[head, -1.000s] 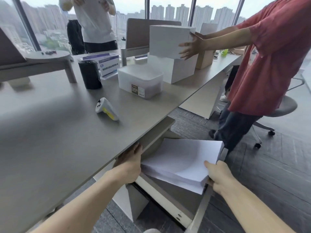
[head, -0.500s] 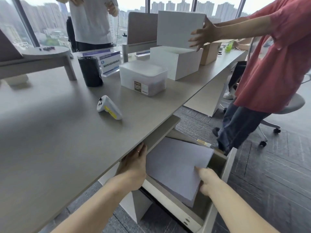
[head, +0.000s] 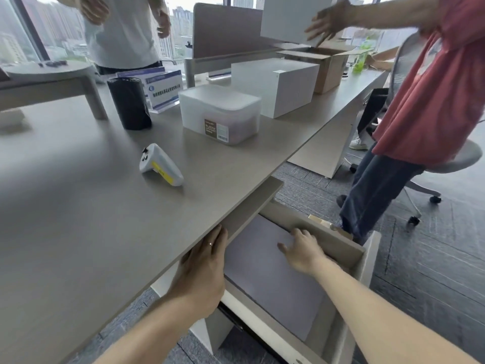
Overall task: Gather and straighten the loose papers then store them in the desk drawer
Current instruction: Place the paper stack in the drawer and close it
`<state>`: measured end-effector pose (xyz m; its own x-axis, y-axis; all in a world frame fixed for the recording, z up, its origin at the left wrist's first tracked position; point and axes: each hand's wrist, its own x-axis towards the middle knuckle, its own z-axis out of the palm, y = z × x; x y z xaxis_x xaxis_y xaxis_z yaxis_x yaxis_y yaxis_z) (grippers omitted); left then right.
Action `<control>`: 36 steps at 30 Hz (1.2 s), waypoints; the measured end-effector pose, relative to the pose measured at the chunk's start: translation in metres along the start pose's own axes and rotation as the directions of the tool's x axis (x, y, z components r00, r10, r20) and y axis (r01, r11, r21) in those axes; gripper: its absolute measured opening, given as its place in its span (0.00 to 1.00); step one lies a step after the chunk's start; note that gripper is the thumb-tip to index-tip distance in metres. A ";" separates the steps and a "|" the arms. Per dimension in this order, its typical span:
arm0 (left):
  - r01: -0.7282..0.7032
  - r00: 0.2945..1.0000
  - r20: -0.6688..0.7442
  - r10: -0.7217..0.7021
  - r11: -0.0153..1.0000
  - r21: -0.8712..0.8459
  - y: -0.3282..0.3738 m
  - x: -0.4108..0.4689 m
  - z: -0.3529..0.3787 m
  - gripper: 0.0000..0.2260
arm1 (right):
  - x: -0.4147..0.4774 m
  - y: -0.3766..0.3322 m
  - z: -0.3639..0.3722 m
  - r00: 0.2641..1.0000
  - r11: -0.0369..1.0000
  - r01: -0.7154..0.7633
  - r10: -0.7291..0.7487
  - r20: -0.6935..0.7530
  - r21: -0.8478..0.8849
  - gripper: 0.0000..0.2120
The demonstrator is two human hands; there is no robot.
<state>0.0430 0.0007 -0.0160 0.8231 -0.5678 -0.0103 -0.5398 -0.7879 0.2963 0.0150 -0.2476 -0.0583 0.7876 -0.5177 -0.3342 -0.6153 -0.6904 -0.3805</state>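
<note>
The stack of white papers (head: 265,279) lies flat on the bottom of the open desk drawer (head: 364,274), under the front edge of the grey desk (head: 78,219). My right hand (head: 301,249) rests palm down on top of the stack, fingers spread, near the drawer's far wall. My left hand (head: 202,271) sits at the desk's front edge beside the drawer's left side, fingers tucked under the desktop; the far left part of the stack is hidden by it.
On the desk stand a white and yellow controller (head: 160,165), a black cylinder (head: 128,103), a frosted plastic box (head: 220,114) and a white box (head: 275,85). A person in a red shirt (head: 430,88) lifts another white box to the right of the drawer; a second person stands behind the desk.
The papers went from held above the drawer to lying flat inside it. My right hand let go of the stack's edge and now presses on top. The person in red raised the box.
</note>
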 end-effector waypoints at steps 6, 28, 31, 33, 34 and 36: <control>-0.031 0.998 -0.052 0.037 0.992 0.119 -0.008 0.001 0.016 0.37 | 0.035 0.004 0.014 0.997 0.988 0.072 -0.068 0.038 -0.139 0.34; 0.010 0.998 -0.064 -0.004 0.996 0.084 0.007 -0.005 0.008 0.32 | -0.095 0.055 -0.044 0.952 0.996 0.070 -0.048 -0.301 0.062 0.38; 0.044 0.999 -0.033 -0.041 0.996 0.076 0.021 -0.015 0.008 0.32 | -0.138 0.078 -0.047 0.944 0.870 -0.178 0.282 -0.169 0.460 0.42; 0.052 0.999 -0.006 -0.052 0.997 0.061 0.025 -0.021 0.008 0.32 | -0.149 0.077 -0.039 0.928 0.617 -0.316 0.358 0.100 0.721 0.36; 0.056 0.998 0.005 -0.056 0.997 0.050 0.025 -0.023 0.006 0.31 | -0.146 0.081 -0.031 0.931 0.554 -0.309 0.342 0.127 0.773 0.34; 0.064 0.997 0.036 -0.064 0.998 -0.011 0.022 -0.022 0.001 0.29 | -0.123 0.095 -0.010 0.937 0.544 -0.296 0.325 0.128 0.785 0.33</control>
<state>0.0131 -0.0049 -0.0101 0.8490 -0.5246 -0.0638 -0.4837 -0.8201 0.3057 -0.1398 -0.2548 -0.0450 0.5335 -0.6450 -0.5471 -0.5946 0.1740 -0.7850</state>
